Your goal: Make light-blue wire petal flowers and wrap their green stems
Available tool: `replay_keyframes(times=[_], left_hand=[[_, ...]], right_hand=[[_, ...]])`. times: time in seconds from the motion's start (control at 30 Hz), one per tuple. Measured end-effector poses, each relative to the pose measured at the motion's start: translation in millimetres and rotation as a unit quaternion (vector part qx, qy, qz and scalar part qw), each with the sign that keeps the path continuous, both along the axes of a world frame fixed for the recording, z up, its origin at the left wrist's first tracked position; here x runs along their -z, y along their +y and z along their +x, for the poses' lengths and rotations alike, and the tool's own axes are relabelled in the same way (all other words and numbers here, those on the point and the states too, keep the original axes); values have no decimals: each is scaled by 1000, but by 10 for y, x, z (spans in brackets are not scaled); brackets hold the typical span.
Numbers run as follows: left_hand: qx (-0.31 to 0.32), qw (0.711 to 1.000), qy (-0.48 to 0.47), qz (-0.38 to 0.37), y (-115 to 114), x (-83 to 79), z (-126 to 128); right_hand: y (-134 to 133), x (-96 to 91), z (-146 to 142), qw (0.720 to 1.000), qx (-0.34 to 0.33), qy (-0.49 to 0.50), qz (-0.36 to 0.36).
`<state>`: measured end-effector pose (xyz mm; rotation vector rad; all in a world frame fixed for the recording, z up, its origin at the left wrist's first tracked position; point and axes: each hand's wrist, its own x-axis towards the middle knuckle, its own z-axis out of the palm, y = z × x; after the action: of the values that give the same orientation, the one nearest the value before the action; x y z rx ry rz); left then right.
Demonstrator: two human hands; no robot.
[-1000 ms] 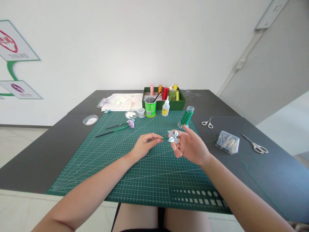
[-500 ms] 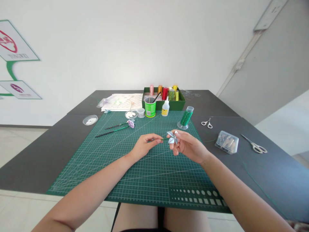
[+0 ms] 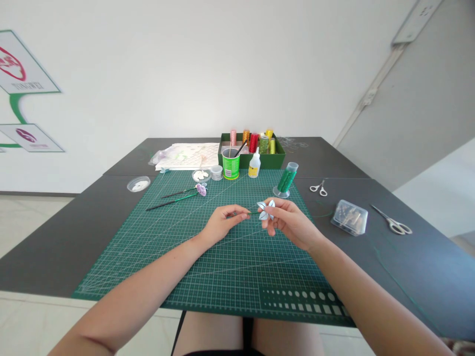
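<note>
Above the green cutting mat [image 3: 208, 267] I hold a small pale-blue artificial flower [image 3: 263, 215] with a thin green stem [image 3: 254, 213]. My left hand [image 3: 224, 222] is closed, thumb and fingertips pinching the stem's left part. My right hand [image 3: 291, 223] is closed at the flower's head, its thumb against the petals and the other fingers curled behind and below. The petals spread outward to the left and upward from the right fingertips. Beyond the right hand, a spool of green thread [image 3: 287, 179] stands on a clear base at the mat's edge.
On the mat lie two dark, thin stems, one bearing a lilac flower [image 3: 201, 190]. Behind stand a green can [image 3: 231, 165], a glue bottle [image 3: 254, 164] and a green box [image 3: 272, 161] of thread spools. To the right are small scissors [image 3: 319, 188], a clear case [image 3: 349, 217] and larger scissors [image 3: 397, 226].
The right thumb has shifted across the petals, and the flower has turned slightly, so its petals now show lighter and differently angled. My left hand keeps its place on the stem.
</note>
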<state>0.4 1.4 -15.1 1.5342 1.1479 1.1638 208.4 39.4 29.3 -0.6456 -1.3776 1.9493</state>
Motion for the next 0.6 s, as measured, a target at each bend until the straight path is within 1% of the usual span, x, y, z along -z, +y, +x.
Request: replay_keyframes(times=[0.2, 0.3, 0.5, 0.6], left_hand=[[-10, 1000, 6, -4, 12, 28, -4], [-13, 1000, 6, -5, 16, 27, -7], [-13, 1000, -3, -1, 9, 23, 2], [-22, 1000, -10, -7, 7, 29, 1]], right_hand=[[1, 27, -18, 998, 37, -21, 37], [0, 26, -16, 998, 39, -23, 42], [35, 32, 4, 1000, -6, -4, 2], [81, 83, 2, 1000, -6, -10, -12]])
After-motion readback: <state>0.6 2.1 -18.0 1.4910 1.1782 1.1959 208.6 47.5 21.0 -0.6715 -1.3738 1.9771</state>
